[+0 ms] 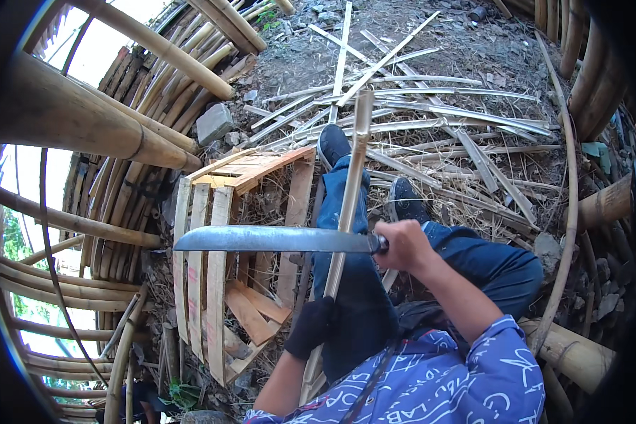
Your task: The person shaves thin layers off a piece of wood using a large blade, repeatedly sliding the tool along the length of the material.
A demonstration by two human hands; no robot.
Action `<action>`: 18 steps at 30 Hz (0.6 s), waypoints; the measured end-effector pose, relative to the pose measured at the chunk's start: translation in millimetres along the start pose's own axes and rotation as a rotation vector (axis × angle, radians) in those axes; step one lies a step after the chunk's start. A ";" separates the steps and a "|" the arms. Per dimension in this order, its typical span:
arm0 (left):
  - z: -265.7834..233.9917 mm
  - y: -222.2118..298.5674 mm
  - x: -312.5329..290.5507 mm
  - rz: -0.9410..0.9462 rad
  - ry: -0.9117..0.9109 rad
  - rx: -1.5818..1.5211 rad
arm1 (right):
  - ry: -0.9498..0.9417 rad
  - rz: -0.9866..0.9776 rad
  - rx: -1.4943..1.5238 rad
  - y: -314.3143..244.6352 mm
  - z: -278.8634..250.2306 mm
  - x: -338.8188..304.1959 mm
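My right hand point(405, 244), bare, is closed round the handle of a long machete point(275, 239). Its broad grey blade points left and lies across a split bamboo strip point(353, 184), at about the height of my knee. In a black glove, my left hand point(311, 327) is wrapped round the strip below the blade. The strip slants up and away from my lap between my legs, its far end raised. Whether the edge has cut into the bamboo I cannot tell. The machete's handle is mostly hidden in my fist.
A wooden slatted crate point(219, 212) lies left of my legs, with a grey block point(215, 124) beyond it. Several split bamboo strips point(417, 127) lie crossed on the ground ahead. Thick bamboo poles point(85, 113) stand at the left; more poles point(601, 205) line the right.
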State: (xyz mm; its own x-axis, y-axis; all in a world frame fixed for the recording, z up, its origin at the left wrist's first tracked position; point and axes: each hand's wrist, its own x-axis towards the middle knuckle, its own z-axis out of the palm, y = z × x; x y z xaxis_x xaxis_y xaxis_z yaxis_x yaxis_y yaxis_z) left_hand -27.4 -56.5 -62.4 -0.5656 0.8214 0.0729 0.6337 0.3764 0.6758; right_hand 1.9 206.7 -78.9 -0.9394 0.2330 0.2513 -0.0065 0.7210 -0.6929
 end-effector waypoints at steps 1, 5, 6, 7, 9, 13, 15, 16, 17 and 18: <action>-1.3 -0.7 -0.4 -0.006 -0.001 -0.001 | -0.013 0.009 -0.075 3.2 1.5 7.7; -7.0 -1.5 -2.8 -0.042 -0.097 -0.015 | -0.048 -0.062 -0.081 13.0 3.1 23.1; -7.8 -1.4 -3.1 -0.043 -0.112 -0.031 | -0.033 -0.058 -0.105 18.5 7.7 26.9; -8.3 -1.8 -2.9 -0.053 -0.114 -0.036 | -0.044 -0.055 -0.101 20.7 9.4 31.3; -9.2 -2.3 -3.3 -0.099 -0.134 -0.029 | 0.025 -0.069 -0.080 24.6 13.5 41.6; -2.2 -7.5 -6.5 -0.097 -0.108 -0.041 | 0.162 0.052 -0.089 54.0 15.9 66.1; -5.8 -6.1 -5.9 -0.126 -0.136 -0.125 | 0.163 0.029 -0.109 63.2 11.4 81.2; -6.3 -6.7 -6.5 -0.133 -0.133 -0.125 | 0.168 0.013 -0.132 64.9 8.0 87.1; -7.6 -7.9 -7.4 -0.119 -0.144 -0.133 | 0.163 0.011 -0.129 64.3 6.5 92.6; -8.6 -8.8 -7.8 -0.105 -0.154 -0.142 | 0.146 0.018 -0.163 62.3 5.2 98.2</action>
State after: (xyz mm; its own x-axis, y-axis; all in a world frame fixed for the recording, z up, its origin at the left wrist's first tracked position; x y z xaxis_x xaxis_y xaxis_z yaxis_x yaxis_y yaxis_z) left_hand -33.1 -70.0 -62.6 -0.5307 0.8405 -0.1089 0.4890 0.4086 0.7707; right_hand -92.5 271.1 -101.0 -0.8792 0.3305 0.3432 0.0764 0.8088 -0.5831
